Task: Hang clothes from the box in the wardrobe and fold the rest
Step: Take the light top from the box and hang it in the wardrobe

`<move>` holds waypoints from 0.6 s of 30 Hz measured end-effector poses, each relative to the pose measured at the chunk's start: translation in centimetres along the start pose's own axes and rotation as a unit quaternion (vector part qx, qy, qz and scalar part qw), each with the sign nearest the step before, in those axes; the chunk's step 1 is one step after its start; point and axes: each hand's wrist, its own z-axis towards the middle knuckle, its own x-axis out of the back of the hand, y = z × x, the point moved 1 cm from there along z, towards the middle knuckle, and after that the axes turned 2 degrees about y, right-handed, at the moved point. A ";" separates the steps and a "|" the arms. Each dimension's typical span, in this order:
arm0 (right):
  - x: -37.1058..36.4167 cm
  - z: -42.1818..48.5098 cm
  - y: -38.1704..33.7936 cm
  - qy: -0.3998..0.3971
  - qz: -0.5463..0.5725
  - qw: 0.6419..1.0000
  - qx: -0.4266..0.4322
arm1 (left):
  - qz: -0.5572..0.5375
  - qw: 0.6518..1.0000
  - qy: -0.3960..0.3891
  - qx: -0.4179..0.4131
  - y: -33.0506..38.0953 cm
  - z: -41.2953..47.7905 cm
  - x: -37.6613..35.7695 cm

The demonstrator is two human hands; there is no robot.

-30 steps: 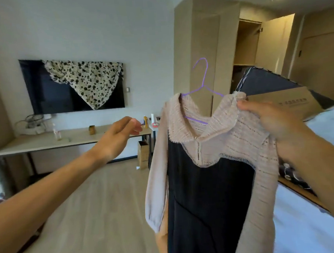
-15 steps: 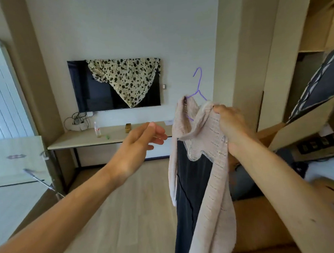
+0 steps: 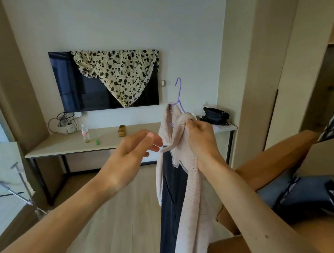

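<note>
A pale pink knit and dark navy dress [image 3: 182, 184] hangs on a thin purple wire hanger [image 3: 179, 94] in front of me. My right hand [image 3: 200, 140] grips the bunched pink collar and shoulder just below the hanger's hook and holds the dress up. My left hand [image 3: 132, 150] hovers just left of the dress with fingers apart, its fingertips next to the collar's edge; I cannot tell if they touch it. An open cardboard box [image 3: 277, 158] with dark clothes [image 3: 303, 194] inside sits low on the right. The wardrobe's beige panel [image 3: 260, 62] rises at the right.
A wall TV [image 3: 69, 81] has a floral cloth [image 3: 119, 70] draped over it. Below runs a long desk [image 3: 65, 146] with a bottle [image 3: 85, 133], a small brown box [image 3: 121, 130] and a black bag [image 3: 216, 115]. Pale wood floor [image 3: 119, 217] spreads below my arms.
My view has swung left, away from the wardrobe opening toward the TV wall. The dress has turned edge-on and bunched in my right hand. My left hand has come closer to its collar.
</note>
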 end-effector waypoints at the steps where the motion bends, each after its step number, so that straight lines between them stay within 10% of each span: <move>1: -0.9 1.4 0.7 0.005 0.004 1.000 0.000 | -0.006 1.000 -0.001 -0.004 -1.1 1.7 0.1; 18: -13.8 24.6 11.6 0.230 0.035 0.972 -0.026 | -0.122 0.980 -0.150 -0.037 -21.8 32.5 3.4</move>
